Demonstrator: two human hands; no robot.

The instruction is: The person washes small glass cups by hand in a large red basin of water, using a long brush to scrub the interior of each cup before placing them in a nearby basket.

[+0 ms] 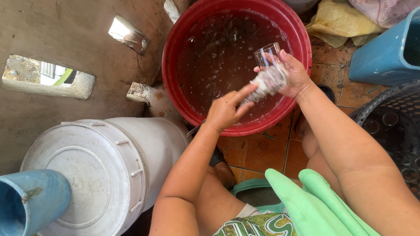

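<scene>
Over a red basin [171, 57] of murky, bubbly water, my right hand [294, 75] holds a clear drinking glass [267, 56] tilted on its side. The glass's lower part is covered in soapy foam. My left hand [227, 109] touches the foamy base of the glass with its fingertips, fingers partly curled. Both hands hover above the near rim of the basin.
A white lidded bucket [83, 170] stands at left with a blue container [26, 205] in front. A blue tub [385, 52] sits at upper right and a dark perforated basket [393, 122] holds several glasses at right. Yellow cloth [341, 19] lies behind the basin. Green apron [315, 205] covers my lap.
</scene>
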